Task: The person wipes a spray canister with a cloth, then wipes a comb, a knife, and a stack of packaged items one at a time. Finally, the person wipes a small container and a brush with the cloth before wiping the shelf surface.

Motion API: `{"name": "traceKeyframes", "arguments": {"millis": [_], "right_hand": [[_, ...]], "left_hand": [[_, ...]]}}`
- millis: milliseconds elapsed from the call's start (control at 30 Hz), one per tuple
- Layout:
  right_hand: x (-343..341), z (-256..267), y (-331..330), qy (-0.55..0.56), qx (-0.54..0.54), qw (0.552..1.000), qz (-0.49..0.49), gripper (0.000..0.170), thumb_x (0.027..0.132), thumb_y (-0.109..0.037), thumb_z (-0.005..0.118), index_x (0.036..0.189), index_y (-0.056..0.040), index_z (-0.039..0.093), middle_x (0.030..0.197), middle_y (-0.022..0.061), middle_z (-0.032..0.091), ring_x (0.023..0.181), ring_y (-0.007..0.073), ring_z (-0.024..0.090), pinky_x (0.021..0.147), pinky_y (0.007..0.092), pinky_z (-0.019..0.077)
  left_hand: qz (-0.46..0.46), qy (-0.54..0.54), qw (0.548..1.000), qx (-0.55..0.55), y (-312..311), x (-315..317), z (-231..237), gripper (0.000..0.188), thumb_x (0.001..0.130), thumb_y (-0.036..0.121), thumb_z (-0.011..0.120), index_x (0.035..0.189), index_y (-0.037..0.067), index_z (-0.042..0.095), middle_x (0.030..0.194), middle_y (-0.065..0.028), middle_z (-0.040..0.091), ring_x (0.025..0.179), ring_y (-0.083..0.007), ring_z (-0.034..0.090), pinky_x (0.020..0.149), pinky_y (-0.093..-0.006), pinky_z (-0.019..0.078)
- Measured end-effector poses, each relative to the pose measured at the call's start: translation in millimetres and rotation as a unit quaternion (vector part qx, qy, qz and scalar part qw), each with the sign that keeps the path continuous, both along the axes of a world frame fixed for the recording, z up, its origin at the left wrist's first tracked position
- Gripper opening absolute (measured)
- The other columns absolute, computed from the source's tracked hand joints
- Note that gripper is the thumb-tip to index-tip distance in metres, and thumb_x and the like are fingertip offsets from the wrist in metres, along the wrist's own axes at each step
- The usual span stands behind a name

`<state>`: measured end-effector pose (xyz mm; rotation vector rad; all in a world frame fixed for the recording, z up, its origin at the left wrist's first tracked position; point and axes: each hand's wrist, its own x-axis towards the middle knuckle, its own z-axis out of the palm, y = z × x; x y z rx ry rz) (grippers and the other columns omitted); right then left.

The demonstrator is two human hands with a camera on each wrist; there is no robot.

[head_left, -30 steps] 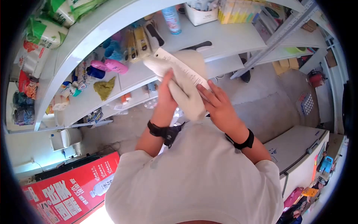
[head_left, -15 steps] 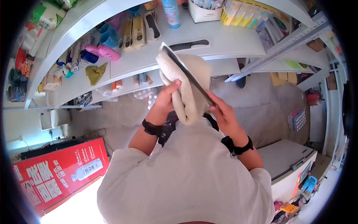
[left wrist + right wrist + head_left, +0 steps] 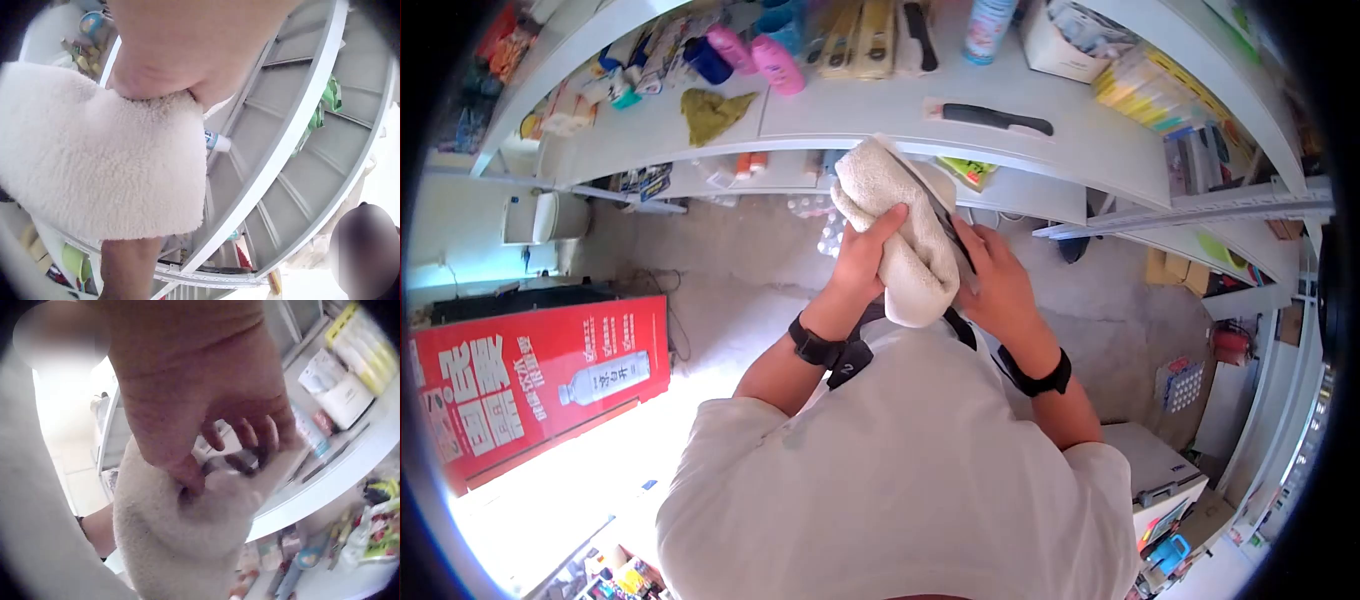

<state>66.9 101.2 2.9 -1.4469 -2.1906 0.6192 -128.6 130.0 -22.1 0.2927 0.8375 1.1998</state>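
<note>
A thick cream towel (image 3: 915, 270), folded over, is held up in front of the chest. My left hand (image 3: 862, 265) grips its left side, thumb lying over the pile; in the left wrist view the towel (image 3: 106, 156) hangs below that hand (image 3: 175, 69). Along the towel's right edge stands a slim packaged black comb (image 3: 940, 208), seen nearly edge-on. My right hand (image 3: 998, 278) holds the comb's packet against the towel. In the right wrist view the thumb of this hand (image 3: 200, 412) presses into the towel (image 3: 156, 531), and its fingers curl by the dark comb.
On the shelf (image 3: 850, 118) ahead lie another packaged black comb (image 3: 997, 118), pink bottles (image 3: 776, 66), an olive cloth (image 3: 713, 115), a spray can (image 3: 990, 30) and a white box (image 3: 1065, 45). A metal upright (image 3: 1200, 215) stands right; a red banner (image 3: 540, 380) is at left.
The packet's white printed face has turned away, leaving it edge-on beside the towel. Both hands keep their hold. The head view has shifted, so the shelf goods appear farther right and higher.
</note>
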Motion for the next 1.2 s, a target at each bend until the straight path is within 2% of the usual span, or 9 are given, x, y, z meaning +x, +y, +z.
{"name": "traceKeyframes", "arguments": {"millis": [67, 167, 567, 733, 833, 967, 1000, 1100, 1200], "right_hand": [[-33.7, -0.4, 5.1, -0.003, -0.029, 0.999, 0.013, 0.087, 0.072, -0.009, 0.070, 0.148, -0.0168, 0.027, 0.126, 0.0179, 0.047, 0.101, 0.0391, 0.057, 0.083, 0.0445, 0.0504], [-63.8, -4.8, 15.0, -0.016, -0.034, 0.999, 0.020, 0.086, 0.072, -0.009, 0.070, 0.147, -0.0145, 0.029, 0.121, 0.0183, 0.049, 0.100, 0.0394, 0.056, 0.083, 0.0447, 0.0498], [-24.9, -32.0, 74.4, -0.100, -0.025, 0.993, -0.061, 0.057, 0.087, -0.029, 0.065, 0.138, -0.0114, 0.044, 0.103, 0.0219, 0.052, 0.091, 0.0408, 0.057, 0.078, 0.0448, 0.0486], [4.7, -34.3, 125.5, -0.152, 0.012, 0.986, -0.074, 0.053, 0.091, -0.037, 0.060, 0.137, -0.0162, 0.044, 0.103, 0.0209, 0.053, 0.091, 0.0414, 0.057, 0.077, 0.0472, 0.0489], [36.2, -40.0, 170.8, -0.130, 0.030, 0.991, 0.004, 0.052, 0.091, -0.037, 0.060, 0.136, -0.0158, 0.046, 0.105, 0.0203, 0.053, 0.090, 0.0411, 0.057, 0.077, 0.0466, 0.0486], [64.9, -42.8, 222.1, -0.201, 0.059, 0.972, 0.110, 0.056, 0.085, -0.025, 0.067, 0.136, -0.0165, 0.046, 0.110, 0.0135, 0.056, 0.099, 0.0354, 0.055, 0.089, 0.0444, 0.0430], [58.0, -33.7, 225.7, -0.255, 0.002, 0.964, 0.077, 0.060, 0.080, -0.019, 0.070, 0.135, -0.0163, 0.047, 0.113, 0.0112, 0.057, 0.104, 0.0333, 0.054, 0.094, 0.0435, 0.0397], [71.4, -54.1, 245.7, -0.211, 0.100, 0.966, 0.108, 0.062, 0.078, -0.017, 0.072, 0.135, -0.0163, 0.048, 0.116, 0.0107, 0.056, 0.108, 0.0329, 0.053, 0.094, 0.0446, 0.0408], [88.6, -79.0, 261.0, -0.140, 0.054, 0.982, 0.114, 0.062, 0.076, -0.015, 0.072, 0.134, -0.0152, 0.048, 0.118, 0.0102, 0.056, 0.112, 0.0331, 0.052, 0.095, 0.0458, 0.0417]], "left_hand": [[-0.005, 0.015, 1.000, -0.002, -1.3, -23.0, 5.9, 0.043, 0.088, 0.008, 0.064, 0.128, 0.002, 0.048, 0.115, -0.0132, 0.061, 0.103, -0.0276, 0.062, 0.085, -0.0412, 0.0547], [-0.002, 0.036, 0.999, -0.005, -3.0, -60.5, 5.4, 0.043, 0.089, 0.010, 0.063, 0.128, 0.002, 0.048, 0.113, -0.0145, 0.061, 0.104, -0.0287, 0.062, 0.087, -0.0426, 0.0539], [0.084, -0.049, 0.993, -0.064, -5.3, -242.6, -42.0, 0.048, 0.089, 0.009, 0.062, 0.132, 0.000, 0.043, 0.122, -0.0167, 0.057, 0.110, -0.0311, 0.059, 0.092, -0.0443, 0.0524], [0.110, -0.027, 0.992, -0.059, -2.7, -243.7, -39.4, 0.045, 0.090, 0.011, 0.061, 0.130, -0.001, 0.044, 0.120, -0.0169, 0.058, 0.109, -0.0310, 0.060, 0.091, -0.0439, 0.0526], [0.114, -0.009, 0.992, -0.062, 0.2, -233.9, -37.0, 0.044, 0.091, 0.012, 0.060, 0.130, 0.000, 0.044, 0.120, -0.0167, 0.058, 0.110, -0.0307, 0.059, 0.092, -0.0441, 0.0520], [0.130, -0.014, 0.989, -0.066, 8.5, -222.8, -27.1, 0.044, 0.090, 0.013, 0.060, 0.130, 0.000, 0.045, 0.119, -0.0162, 0.058, 0.110, -0.0301, 0.059, 0.092, -0.0435, 0.0515], [0.141, -0.005, 0.988, -0.067, 9.2, -221.0, -27.6, 0.044, 0.090, 0.013, 0.061, 0.129, 0.000, 0.045, 0.119, -0.0161, 0.058, 0.110, -0.0299, 0.059, 0.092, -0.0432, 0.0515], [0.160, 0.007, 0.985, -0.068, 12.9, -213.0, -34.5, 0.045, 0.090, 0.014, 0.062, 0.128, -0.001, 0.045, 0.118, -0.0155, 0.058, 0.109, -0.0296, 0.059, 0.092, -0.0424, 0.0514], [0.189, 0.031, 0.978, -0.082, 15.8, -205.3, -29.5, 0.044, 0.090, 0.016, 0.062, 0.128, 0.000, 0.047, 0.117, -0.0145, 0.059, 0.107, -0.0284, 0.059, 0.091, -0.0413, 0.0516]]}}
